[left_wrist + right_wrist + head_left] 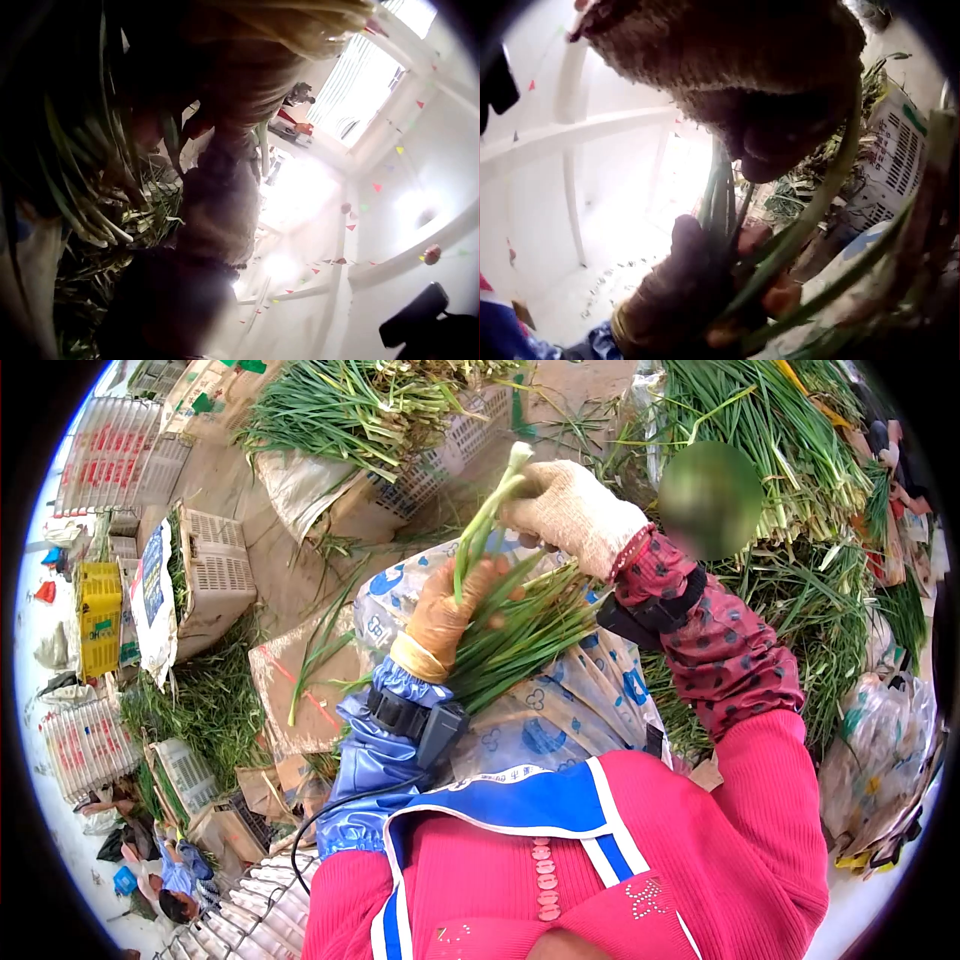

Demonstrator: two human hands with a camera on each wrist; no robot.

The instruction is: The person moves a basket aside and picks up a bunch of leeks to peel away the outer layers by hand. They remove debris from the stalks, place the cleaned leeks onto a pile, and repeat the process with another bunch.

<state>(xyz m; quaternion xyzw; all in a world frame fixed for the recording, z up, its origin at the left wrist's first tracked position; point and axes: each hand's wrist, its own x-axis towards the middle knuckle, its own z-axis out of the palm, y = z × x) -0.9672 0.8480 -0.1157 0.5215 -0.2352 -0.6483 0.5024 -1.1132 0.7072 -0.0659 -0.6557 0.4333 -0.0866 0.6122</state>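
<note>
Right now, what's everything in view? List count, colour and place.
Pale-ended stalk: one, green and white, between the hands
Leaf bunch: one, green, at the left hand
Plastic sheet: one, whitish with blue prints, beneath the hands
Stalk heaps: two large, green, top centre and top right
Yellow crate: one, yellow, far left
Pale crates: several, whitish, left and top
Loose leaves: uncountable, green, both sides
Board: one, brown, left of the sheet
Small flags: several, multicoloured, overhead
Wrist devices: two, black, one per wrist
Left hand: one, tan-orange covering, gripping the bunch
Right hand: one, cream glove, pinching the stalk
</note>
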